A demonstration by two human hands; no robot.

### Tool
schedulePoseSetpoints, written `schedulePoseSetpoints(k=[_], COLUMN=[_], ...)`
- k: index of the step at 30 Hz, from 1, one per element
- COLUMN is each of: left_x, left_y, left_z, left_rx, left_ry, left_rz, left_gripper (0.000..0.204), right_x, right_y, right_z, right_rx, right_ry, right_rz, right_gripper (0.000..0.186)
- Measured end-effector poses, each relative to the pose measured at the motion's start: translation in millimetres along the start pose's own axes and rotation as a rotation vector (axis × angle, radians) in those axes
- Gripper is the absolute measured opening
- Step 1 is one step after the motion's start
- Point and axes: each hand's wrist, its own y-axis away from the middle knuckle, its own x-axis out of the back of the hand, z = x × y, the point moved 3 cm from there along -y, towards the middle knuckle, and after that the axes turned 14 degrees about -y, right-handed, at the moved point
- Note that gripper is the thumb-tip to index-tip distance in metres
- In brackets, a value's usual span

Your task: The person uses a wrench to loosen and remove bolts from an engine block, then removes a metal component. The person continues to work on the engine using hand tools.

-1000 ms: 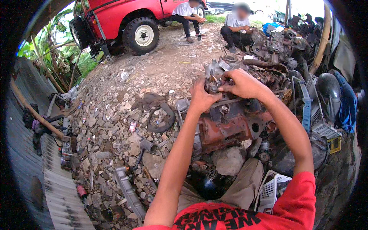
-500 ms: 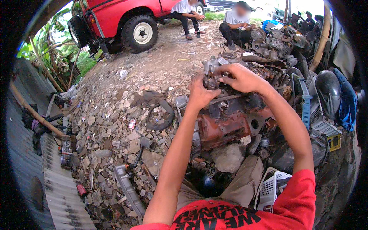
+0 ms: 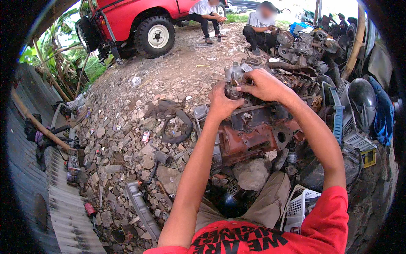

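A rusty red-brown engine (image 3: 239,146) lies in front of my knees, propped by a large stone (image 3: 251,174). At its far left end, my left hand (image 3: 222,103) is wrapped around a small dark metal engine part (image 3: 231,90), thumb pointing right along its base. My right hand (image 3: 265,86) comes in from the right, its thumb and forefinger closed at the top of the same part. Fingers hide much of the part, so I cannot tell whether it is fixed to the engine. Behind it stands a grey rounded metal piece (image 3: 233,71).
A black hose (image 3: 179,131) and a long metal cover (image 3: 141,209) lie on the gravel at left. White (image 3: 298,207) and blue crates (image 3: 337,120) stand at right, near heaped engine parts (image 3: 313,46). Two people sit beyond, near a red vehicle (image 3: 127,19).
My right hand has shifted slightly, its fingers drawing in closer at the top of the part. My left hand keeps its hold in the same place.
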Motion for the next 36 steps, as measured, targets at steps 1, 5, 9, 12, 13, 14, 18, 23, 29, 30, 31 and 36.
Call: schedulePoseSetpoints(k=[1, 5, 9, 12, 13, 14, 18, 23, 29, 30, 31, 36], left_x=[0, -6, -3, -3, -5, -6, -3, -5, 0, -1, -2, -3], left_y=[0, -2, 0, 0, 0, -1, -1, 1, -2, -3, -3, -1], left_z=[2, 0, 1, 0, 4, 8, -7, 7, 1, 2, 5, 3], left_rx=[-0.002, 0.010, 0.007, 0.005, 0.007, 0.009, -0.001, -0.039, -0.058, -0.043, -0.027, -0.048], left_ry=[-0.004, 0.076, 0.008, -0.022, -0.016, -0.009, -0.010, 0.008, -0.048, -0.015, 0.017, 0.085], left_rz=[0.002, -0.012, 0.007, 0.015, -0.001, -0.017, 0.022, 0.075, 0.018, 0.007, -0.004, 0.055], left_gripper=[0.068, 0.065, 0.067, 0.071, 0.072, 0.073, 0.073, 0.069, 0.073, 0.072, 0.072, 0.070], right_x=[0, 0, -2, -5, -4, -3, 1, 3, 1, 2, 3, 10], right_y=[1, 1, 1, -3, -2, 1, -3, 2, -4, -4, -2, 4], right_z=[1, 15, 3, 8, 13, 22, -1, 14, -2, 1, 4, -13], right_rx=[0.029, 0.209, 0.047, 0.216, 0.293, 0.227, 0.047, 0.272, 0.060, 0.120, 0.179, 0.057], right_ry=[0.020, -0.098, 0.066, 0.005, -0.035, -0.029, 0.058, -0.038, 0.081, 0.041, 0.000, -0.073], right_rz=[-0.012, 0.071, 0.081, 0.058, 0.053, 0.089, 0.042, 0.021, -0.016, -0.022, -0.027, 0.031], right_gripper=[0.036, 0.033, 0.032, 0.034, 0.035, 0.035, 0.037, 0.038, 0.033, 0.034, 0.035, 0.031])
